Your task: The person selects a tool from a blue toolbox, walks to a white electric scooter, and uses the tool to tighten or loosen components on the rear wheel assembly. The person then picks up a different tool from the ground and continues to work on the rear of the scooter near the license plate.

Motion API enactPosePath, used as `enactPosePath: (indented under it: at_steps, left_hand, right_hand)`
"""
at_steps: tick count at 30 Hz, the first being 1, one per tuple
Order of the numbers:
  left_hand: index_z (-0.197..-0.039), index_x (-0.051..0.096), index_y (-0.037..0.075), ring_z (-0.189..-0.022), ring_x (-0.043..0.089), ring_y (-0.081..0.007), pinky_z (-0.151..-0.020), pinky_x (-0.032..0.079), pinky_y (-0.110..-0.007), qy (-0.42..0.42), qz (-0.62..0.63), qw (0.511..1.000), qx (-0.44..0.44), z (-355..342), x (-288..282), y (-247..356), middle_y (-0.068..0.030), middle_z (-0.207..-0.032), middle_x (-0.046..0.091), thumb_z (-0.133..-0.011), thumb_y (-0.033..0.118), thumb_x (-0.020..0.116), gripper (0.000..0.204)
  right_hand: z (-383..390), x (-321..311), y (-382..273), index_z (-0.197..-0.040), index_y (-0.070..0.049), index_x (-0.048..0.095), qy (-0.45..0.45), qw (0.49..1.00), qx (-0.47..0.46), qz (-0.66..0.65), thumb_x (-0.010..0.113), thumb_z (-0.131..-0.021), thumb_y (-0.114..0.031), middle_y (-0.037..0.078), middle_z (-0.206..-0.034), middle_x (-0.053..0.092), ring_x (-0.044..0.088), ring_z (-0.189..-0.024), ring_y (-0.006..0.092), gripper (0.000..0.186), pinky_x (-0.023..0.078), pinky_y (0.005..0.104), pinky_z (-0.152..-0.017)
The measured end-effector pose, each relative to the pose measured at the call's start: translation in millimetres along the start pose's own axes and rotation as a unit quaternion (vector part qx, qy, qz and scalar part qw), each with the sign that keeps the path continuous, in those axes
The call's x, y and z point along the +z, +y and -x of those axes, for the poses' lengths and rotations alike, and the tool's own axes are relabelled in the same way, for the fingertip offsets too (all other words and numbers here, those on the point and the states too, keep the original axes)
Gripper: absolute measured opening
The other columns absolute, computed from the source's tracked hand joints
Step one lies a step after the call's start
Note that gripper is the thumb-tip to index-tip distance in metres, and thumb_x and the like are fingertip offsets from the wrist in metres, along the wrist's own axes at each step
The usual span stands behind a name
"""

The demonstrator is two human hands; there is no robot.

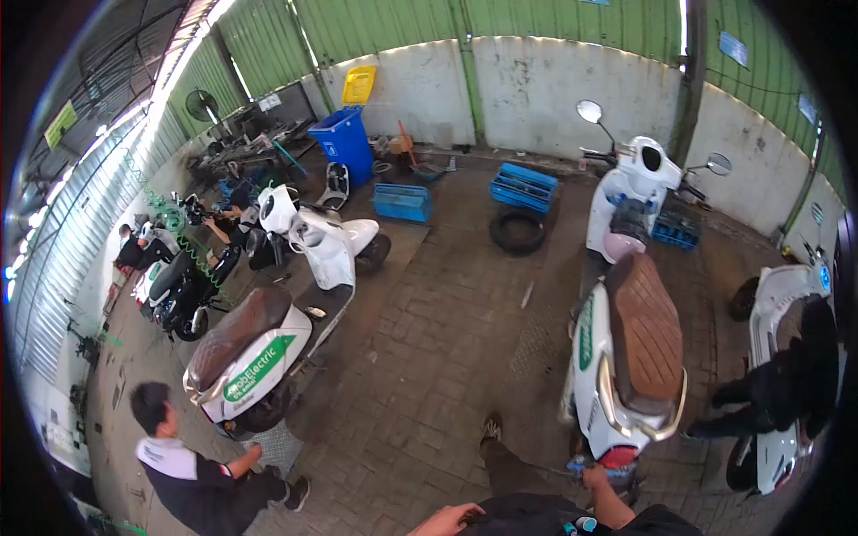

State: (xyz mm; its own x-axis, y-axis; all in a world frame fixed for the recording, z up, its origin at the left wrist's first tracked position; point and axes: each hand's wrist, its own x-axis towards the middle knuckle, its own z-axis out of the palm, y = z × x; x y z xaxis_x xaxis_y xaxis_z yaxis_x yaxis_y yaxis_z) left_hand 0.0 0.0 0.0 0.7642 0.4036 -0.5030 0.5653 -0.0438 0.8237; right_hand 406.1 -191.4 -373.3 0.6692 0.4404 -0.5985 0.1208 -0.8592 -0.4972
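Co-worker (201, 478) is crouching at left, near a white scooter (255, 362). The person's left hand (454, 519) is resting by dark clothing (527, 512), fingers slightly bent; I cannot tell whether they are holding anything. The right hand (594, 478) is reaching beside a blue object (577, 464), fingers curling, grip unclear, under the tail of a second scooter (597, 406), which is standing right of centre.

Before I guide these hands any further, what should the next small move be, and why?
Probably lean in for a closer look at the right hand: it is low by the red tail light of the brown-seated scooter, but its grip is too small to read. The left hand, apart from the scooter, could likely wait.
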Motion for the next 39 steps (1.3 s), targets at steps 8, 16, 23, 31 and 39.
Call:
enactPosePath:
  at_steps: [8,16,23,31,39]
  left_hand:
    - [-0.122,0.060,0.006,-0.105,0.063,-0.0237,-0.092,0.049,-0.038,0.051,0.040,0.997,-0.029,-82.7,-172.5,9.0,-0.0099,-0.113,0.067,-0.090,0.012,0.065,0.033]
    - [-0.116,0.063,0.008,-0.103,0.064,-0.0203,-0.093,0.049,-0.037,-0.036,0.141,0.972,-0.185,-199.3,-356.0,65.1,-0.0099,-0.109,0.069,-0.091,0.010,0.068,0.026]
    - [-0.108,0.068,0.007,-0.103,0.064,-0.0186,-0.093,0.049,-0.036,-0.063,0.142,0.982,-0.109,-326.8,-545.2,55.2,-0.0091,-0.107,0.070,-0.094,0.029,0.067,0.026]
    - [-0.110,0.068,0.006,-0.098,0.067,-0.0192,-0.086,0.051,-0.035,0.071,-0.113,0.974,-0.182,-487.6,-749.9,8.1,-0.0099,-0.105,0.071,-0.087,0.034,0.072,0.037]
    - [-0.112,0.065,0.000,-0.091,0.069,-0.0224,-0.084,0.052,-0.034,0.120,-0.034,0.971,-0.206,-662.7,-915.5,-78.3,-0.0120,-0.089,0.073,-0.086,0.026,0.068,0.036]
  right_hand:
    - [-51.0,71.2,-229.5,-0.115,-0.005,0.069,-0.275,0.951,-0.060,0.127,0.061,-0.082,-0.035,0.021,-0.118,0.066,0.062,-0.110,0.0382,0.045,0.050,0.0453,-0.092]
    - [-172.9,29.7,-563.4,-0.115,0.008,0.063,-0.108,0.984,-0.129,0.059,0.062,-0.084,-0.019,0.024,-0.104,0.069,0.067,-0.099,0.0336,0.042,0.054,0.0402,-0.083]
    - [-271.5,-11.6,-673.2,-0.135,0.008,0.050,0.022,0.994,-0.101,0.031,0.063,-0.086,-0.019,0.024,-0.115,0.066,0.068,-0.101,0.0317,0.057,0.054,0.0393,-0.085]
    - [-283.7,-13.1,-675.2,-0.126,0.003,0.059,-0.073,0.975,0.129,-0.165,0.064,-0.086,-0.017,0.020,-0.114,0.068,0.068,-0.100,0.0302,0.046,0.054,0.0381,-0.084]
    - [-373.8,81.4,-602.6,-0.103,0.000,0.070,-0.159,0.972,0.125,0.121,0.059,-0.086,-0.031,0.019,-0.103,0.071,0.068,-0.096,0.0358,0.037,0.054,0.0456,-0.082]
